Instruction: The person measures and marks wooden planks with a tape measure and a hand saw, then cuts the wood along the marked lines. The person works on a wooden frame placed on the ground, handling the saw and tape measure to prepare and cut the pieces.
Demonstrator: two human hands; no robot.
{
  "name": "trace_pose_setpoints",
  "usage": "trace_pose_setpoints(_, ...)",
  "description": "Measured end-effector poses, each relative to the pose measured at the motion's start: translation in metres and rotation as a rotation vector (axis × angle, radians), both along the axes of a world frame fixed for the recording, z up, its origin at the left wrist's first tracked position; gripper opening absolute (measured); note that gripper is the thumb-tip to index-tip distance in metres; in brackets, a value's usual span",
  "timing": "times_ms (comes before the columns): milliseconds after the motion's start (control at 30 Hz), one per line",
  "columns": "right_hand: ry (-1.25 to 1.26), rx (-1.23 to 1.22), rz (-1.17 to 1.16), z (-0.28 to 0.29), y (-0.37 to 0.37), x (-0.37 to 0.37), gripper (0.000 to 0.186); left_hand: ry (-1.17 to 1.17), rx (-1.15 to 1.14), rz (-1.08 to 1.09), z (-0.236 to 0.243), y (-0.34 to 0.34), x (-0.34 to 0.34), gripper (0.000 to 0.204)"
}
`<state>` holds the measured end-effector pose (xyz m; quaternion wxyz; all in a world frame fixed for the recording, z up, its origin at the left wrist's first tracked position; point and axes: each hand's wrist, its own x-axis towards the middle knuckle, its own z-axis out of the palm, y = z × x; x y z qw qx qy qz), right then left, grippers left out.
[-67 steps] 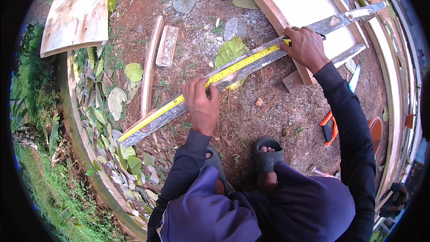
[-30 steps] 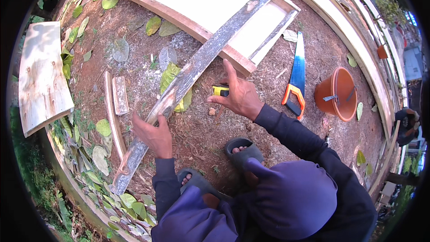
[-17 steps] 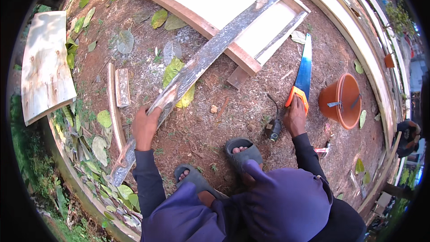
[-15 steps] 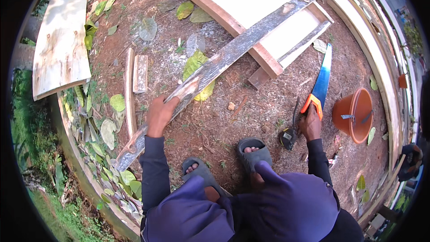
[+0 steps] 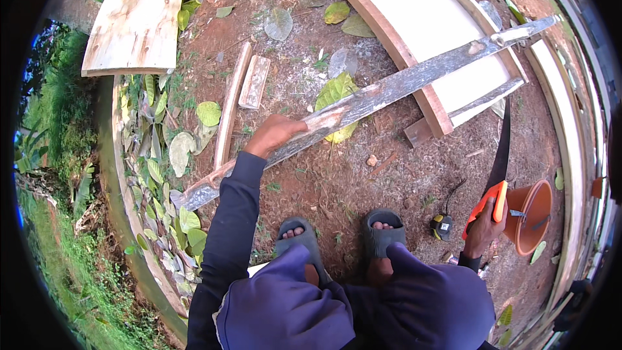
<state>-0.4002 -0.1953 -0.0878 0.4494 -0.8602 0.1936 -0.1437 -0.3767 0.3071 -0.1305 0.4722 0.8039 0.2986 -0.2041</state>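
Note:
My left hand (image 5: 277, 135) is closed around the long, rough-edged wooden plank (image 5: 382, 94) near its lower left end. The plank runs diagonally up to the right and lies across a wooden frame (image 5: 382, 23) with a white panel. In my right hand (image 5: 484, 230) is a handsaw, gripped by its orange handle (image 5: 487, 204). Its dark blade (image 5: 503, 146) points away from me, its tip close to the frame's near right corner. Blade and plank are apart. Just left of the right hand, a tape measure (image 5: 442, 225) lies on the ground.
A terracotta-coloured bucket (image 5: 532, 220) tilts beside the saw. Two short wood pieces (image 5: 254, 82) lie beyond my left hand. A wide board (image 5: 136, 23) is at the far left, and a long pale beam (image 5: 562, 116) runs along the right. Leaves (image 5: 208, 113) are scattered over the soil.
My right hand has raised the handsaw off the ground and turned its blade edge-on. The left hand keeps hold of the plank. The whole view has shifted.

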Motion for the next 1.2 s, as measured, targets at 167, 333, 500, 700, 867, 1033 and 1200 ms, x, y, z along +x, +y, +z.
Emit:
trace_pose_setpoints(167, -0.503, -0.005, 0.161, 0.007, 0.042, -0.033, 0.044, -0.152, -0.018, 0.091, -0.015, 0.0, -0.005, 0.04)
trace_pose_setpoints(333, -0.384, 0.339, 0.446, 0.033, 0.063, -0.023, 0.059, -0.198, -0.024, 0.125, 0.02, -0.014, 0.012, 0.037)
trace_pose_setpoints(500, -0.11, 0.486, 0.564, 0.025, 0.091, -0.011, 0.056, -0.199, -0.139, 0.133, 0.05, -0.032, 0.051, 0.035)
trace_pose_setpoints(700, -0.089, 0.405, 0.611, 0.022, 0.099, 0.005, 0.055, -0.177, -0.205, 0.044, 0.062, -0.076, 0.116, 0.036)
trace_pose_setpoints(867, 0.041, 0.427, 0.606, 0.007, 0.102, 0.017, 0.052, 0.003, -0.196, -0.011, 0.047, -0.078, 0.146, 0.044)
trace_pose_setpoints(1033, -0.028, 0.314, 0.761, 0.006, 0.105, 0.036, 0.045, -0.071, -0.115, 0.003, 0.01, -0.079, 0.135, 0.046)
trace_pose_setpoints(1200, -0.038, 0.259, 0.851, -0.001, 0.105, 0.033, 0.045, -0.123, 0.139, -0.021, -0.014, -0.075, 0.126, 0.053)
